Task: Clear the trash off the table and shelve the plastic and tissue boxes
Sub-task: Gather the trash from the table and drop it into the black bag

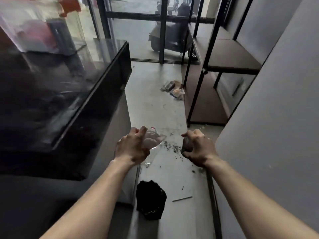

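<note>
My left hand point(133, 147) is closed around a crumpled clear plastic bottle point(153, 138) with a red cap, held over the floor beside the dark glossy table point(82, 94). My right hand point(198, 147) is curled around a dark clump of trash point(187, 146), of which only a part shows between the fingers. Below my hands a black trash bag point(151, 199) sits open on the floor. A blurred pink and white box point(32, 37) stands on the far end of the table.
Dark crumbs point(170, 148) lie scattered on the grey floor between my hands. More wrappers point(174, 89) lie on the floor by a black metal shelf unit point(229, 66) at the right. A grey wall runs along the right. A scooter point(172, 37) stands behind the glass door.
</note>
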A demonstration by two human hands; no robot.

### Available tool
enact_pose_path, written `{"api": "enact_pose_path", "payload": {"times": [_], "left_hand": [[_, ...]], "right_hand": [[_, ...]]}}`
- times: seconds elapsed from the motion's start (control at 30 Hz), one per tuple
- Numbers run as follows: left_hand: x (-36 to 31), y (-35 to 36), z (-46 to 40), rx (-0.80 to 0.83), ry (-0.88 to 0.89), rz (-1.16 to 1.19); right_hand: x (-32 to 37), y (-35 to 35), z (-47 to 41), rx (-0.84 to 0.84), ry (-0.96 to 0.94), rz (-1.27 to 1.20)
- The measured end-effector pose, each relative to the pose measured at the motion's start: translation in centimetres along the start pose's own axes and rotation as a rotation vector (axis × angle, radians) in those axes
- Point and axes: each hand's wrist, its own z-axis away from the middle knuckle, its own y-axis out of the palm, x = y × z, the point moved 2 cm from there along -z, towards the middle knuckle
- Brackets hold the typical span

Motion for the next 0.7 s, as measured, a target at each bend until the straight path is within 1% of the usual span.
{"api": "enact_pose_path", "payload": {"times": [0.13,0.23,0.33,0.47,0.6,0.7], "left_hand": [[3.2,6.6,-1.1,0.079,-0.043,0.0],[5.1,12.6,-0.8,0.172,-0.092,-0.009],[7.0,19.1,0.2,0.273,-0.165,-0.028],[9.7,27.9,0.5,0.353,-0.25,-0.077],[12.1,37.1,0.5,0.413,-0.285,-0.133],[13.9,43.5,0.8,0.487,-0.307,-0.159]], "right_hand": [[-1.9,6.6,-2.0,-0.004,0.047,-0.029],[-3.6,12.3,-2.7,0.026,0.089,-0.053],[-5.6,18.6,-2.8,0.094,0.103,-0.076],[-9.0,26.8,-3.5,0.175,0.098,-0.109],[-12.8,34.3,-3.9,0.231,0.098,-0.12],[-15.7,39.4,-4.1,0.284,0.11,-0.115]]}}
